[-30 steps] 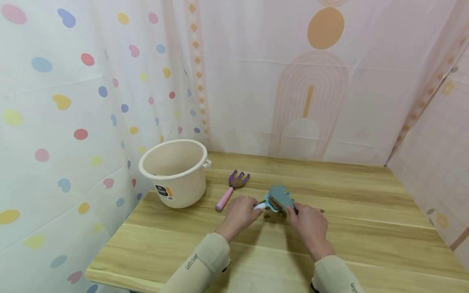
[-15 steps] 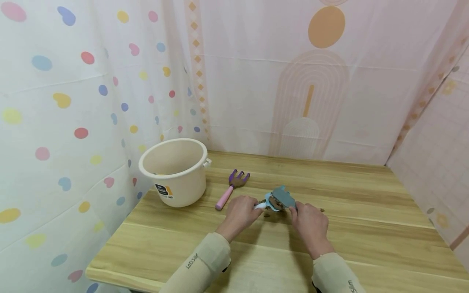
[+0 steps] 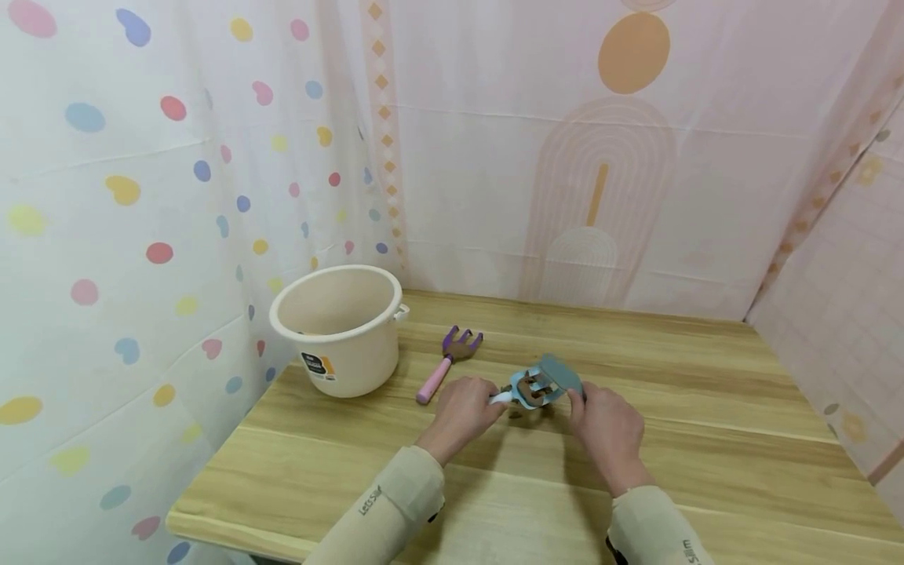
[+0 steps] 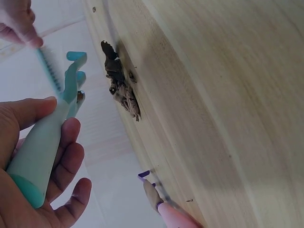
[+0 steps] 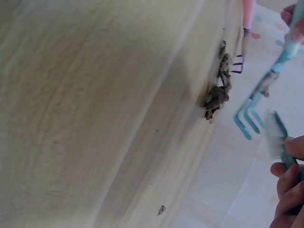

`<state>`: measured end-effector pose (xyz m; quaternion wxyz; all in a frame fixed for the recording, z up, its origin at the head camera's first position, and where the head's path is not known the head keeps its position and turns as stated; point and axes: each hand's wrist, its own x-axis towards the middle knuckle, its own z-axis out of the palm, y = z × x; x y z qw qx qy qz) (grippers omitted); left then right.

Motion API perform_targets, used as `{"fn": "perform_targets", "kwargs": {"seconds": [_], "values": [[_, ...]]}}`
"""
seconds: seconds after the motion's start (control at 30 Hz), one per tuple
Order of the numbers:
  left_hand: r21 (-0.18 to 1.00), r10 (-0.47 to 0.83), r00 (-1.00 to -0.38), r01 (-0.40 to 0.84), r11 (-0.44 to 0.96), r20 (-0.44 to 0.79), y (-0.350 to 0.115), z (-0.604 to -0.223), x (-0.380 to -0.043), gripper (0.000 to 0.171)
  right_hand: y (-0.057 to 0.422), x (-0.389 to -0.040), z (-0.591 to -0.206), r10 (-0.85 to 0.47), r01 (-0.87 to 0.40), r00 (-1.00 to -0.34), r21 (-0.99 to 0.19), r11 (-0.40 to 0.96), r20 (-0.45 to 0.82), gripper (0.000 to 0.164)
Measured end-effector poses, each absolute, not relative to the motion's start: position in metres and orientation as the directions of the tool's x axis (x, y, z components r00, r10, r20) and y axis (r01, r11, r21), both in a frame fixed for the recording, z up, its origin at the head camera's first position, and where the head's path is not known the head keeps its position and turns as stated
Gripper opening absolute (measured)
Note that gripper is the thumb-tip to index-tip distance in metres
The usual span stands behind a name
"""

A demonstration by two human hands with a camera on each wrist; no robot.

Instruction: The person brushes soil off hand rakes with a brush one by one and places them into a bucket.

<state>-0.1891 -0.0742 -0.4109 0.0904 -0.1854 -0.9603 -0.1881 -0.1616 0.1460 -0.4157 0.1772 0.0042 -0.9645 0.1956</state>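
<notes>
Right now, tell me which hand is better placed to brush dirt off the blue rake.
Probably the right hand: it grips the brush, with its bristles toward the blue rake. The left hand is occupied holding the rake.

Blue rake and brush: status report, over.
Left hand grips blue rake by handle; right hand holds brush. Rake off the table, brown dirt on its head. Brown clumps on table below, no obstruction seen.

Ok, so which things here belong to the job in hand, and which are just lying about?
In the job:
pale blue rake, in the left hand
brush, in the right hand
brown clumps on the table, likely from the rake

Apparently not in use:
pink-handled rake, brown on its head
cream bucket
</notes>
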Motion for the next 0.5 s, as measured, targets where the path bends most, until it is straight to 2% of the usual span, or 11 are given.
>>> {"fn": "perform_targets", "kwargs": {"seconds": [0.17, 0.4, 0.5], "values": [[0.317, 0.332, -0.909, 0.402, 0.859, 0.253, -0.0737, -0.4083, -0.1900, 0.025, 0.1412, -0.1648, -0.4147, 0.015, -0.133, -0.943, -0.416, 0.899, 0.332, 0.027], [0.304, 0.343, -0.898, 0.420, 0.855, 0.275, -0.0726, -0.4060, -0.1908, 0.029, 0.1426, -0.1637, -0.4229, -0.024, -0.132, -0.939, -0.295, 0.946, 0.343, 0.020], [0.297, 0.340, -0.899, 0.416, 0.859, 0.275, -0.0721, -0.4047, -0.1905, 0.027, 0.1451, -0.1632, -0.4222, -0.008, -0.112, -0.941, -0.292, 0.950, 0.337, 0.021]]}}
